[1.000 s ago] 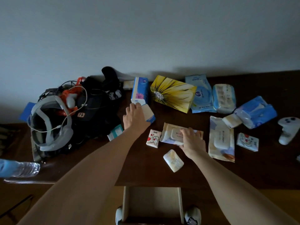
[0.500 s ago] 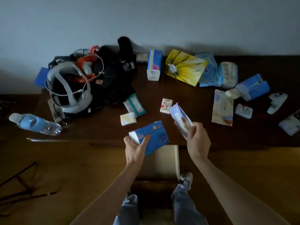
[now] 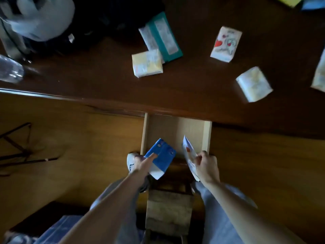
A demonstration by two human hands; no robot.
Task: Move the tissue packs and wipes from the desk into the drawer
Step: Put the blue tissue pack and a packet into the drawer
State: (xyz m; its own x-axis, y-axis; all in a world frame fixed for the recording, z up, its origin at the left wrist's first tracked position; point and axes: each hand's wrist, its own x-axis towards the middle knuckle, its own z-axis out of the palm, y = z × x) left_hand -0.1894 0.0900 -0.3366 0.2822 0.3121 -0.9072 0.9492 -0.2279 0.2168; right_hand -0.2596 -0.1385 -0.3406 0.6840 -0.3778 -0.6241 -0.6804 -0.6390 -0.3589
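Observation:
My left hand (image 3: 142, 162) grips a blue tissue pack (image 3: 161, 156) and holds it over the front of the open drawer (image 3: 207, 136). My right hand (image 3: 204, 165) grips a flat white wipes pack (image 3: 188, 152) on edge over the drawer's right side. The pale wooden drawer sticks out from under the dark desk (image 3: 193, 95). On the desk lie a yellow tissue pack (image 3: 147, 63), a teal pack (image 3: 162, 36), a cartoon-printed pack (image 3: 226, 44) and another pale pack (image 3: 254, 83).
A black bag with a grey headset (image 3: 37, 16) fills the desk's left end, beside a water bottle (image 3: 9, 69). More packs show at the right edge and top right corner. My legs and a shoe (image 3: 131, 162) flank the drawer above the wooden floor.
Both hands lifted their packs off the desk and came back and down to the drawer. The view has tilted down and closer, cutting off the far side of the desk.

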